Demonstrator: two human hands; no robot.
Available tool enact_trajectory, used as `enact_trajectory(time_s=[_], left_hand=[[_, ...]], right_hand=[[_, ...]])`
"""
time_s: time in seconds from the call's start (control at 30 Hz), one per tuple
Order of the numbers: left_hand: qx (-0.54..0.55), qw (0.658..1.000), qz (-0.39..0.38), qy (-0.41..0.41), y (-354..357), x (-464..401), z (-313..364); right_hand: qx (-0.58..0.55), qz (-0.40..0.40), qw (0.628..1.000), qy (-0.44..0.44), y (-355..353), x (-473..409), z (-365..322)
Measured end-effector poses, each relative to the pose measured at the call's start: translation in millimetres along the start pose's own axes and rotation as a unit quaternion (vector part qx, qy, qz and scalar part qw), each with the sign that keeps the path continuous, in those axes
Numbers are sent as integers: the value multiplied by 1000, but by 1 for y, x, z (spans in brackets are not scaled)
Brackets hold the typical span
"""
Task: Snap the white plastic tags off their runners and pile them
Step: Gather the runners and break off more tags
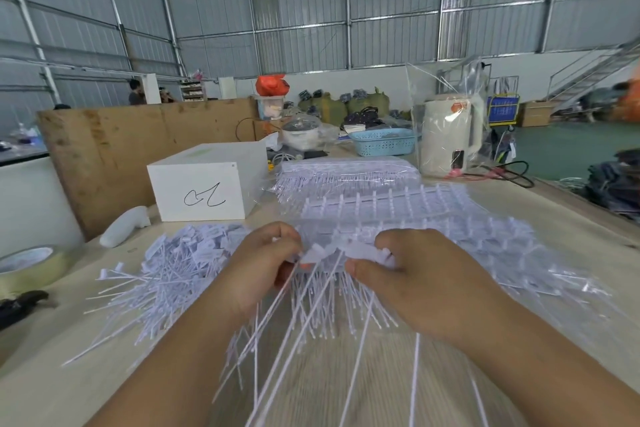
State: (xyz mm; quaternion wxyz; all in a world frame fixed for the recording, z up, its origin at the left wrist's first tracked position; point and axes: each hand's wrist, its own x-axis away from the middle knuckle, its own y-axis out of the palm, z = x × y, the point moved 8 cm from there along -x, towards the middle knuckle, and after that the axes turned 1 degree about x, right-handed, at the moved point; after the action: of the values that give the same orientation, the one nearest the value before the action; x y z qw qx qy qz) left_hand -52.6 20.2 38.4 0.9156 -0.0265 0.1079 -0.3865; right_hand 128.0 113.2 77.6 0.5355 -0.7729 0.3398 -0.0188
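Both hands hold one strip of white plastic tags (341, 251) above the wooden table (69, 374). My left hand (263, 263) grips its left end, my right hand (412, 274) pinches its right end. The tags' long thin tails hang down toward me between my wrists. A loose pile of separated tags (173, 274) lies on the table to the left. Several sheets of tags on their runners (388, 211) lie stacked behind and to the right of my hands.
A white box (204, 184) stands at the back left, a white bottle (126, 225) beside it. A tape roll (29, 265) and a dark tool (20, 305) lie at the left edge. A bagged cream kettle (450, 139) and blue basket (384, 142) stand behind.
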Motion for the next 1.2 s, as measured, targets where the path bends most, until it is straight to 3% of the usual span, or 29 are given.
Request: enact_trajectory(time_s=[0.1, 0.23, 0.3, 0.4, 0.53, 0.67, 0.8, 1.0, 1.2], left_hand=[[-92, 994, -61, 9, 13, 7, 0], [-30, 994, -106, 21, 27, 13, 5], [-58, 988, -125, 67, 34, 18, 15], [-201, 955, -135, 171, 53, 28, 26], [-310, 906, -166, 234, 76, 38, 24], [-336, 890, -195, 238, 78, 39, 26], [-351, 886, -173, 249, 73, 40, 34], [-319, 903, -172, 229, 70, 39, 36], [-315, 897, -230, 208, 76, 45, 34]], right_hand=[[8, -6, 1000, -6, 2, -1, -2], [54, -68, 996, -2, 14, -2, 6], [85, -93, 992, -2, 22, -2, 8], [128, -92, 987, -13, 28, -4, 9], [151, -95, 984, -27, 29, -4, 10], [128, -92, 987, -32, 28, -3, 8], [122, -102, 987, -33, 30, -3, 5], [61, -199, 978, 31, 39, 2, 21], [-10, -261, 964, 42, 50, 5, 22]])
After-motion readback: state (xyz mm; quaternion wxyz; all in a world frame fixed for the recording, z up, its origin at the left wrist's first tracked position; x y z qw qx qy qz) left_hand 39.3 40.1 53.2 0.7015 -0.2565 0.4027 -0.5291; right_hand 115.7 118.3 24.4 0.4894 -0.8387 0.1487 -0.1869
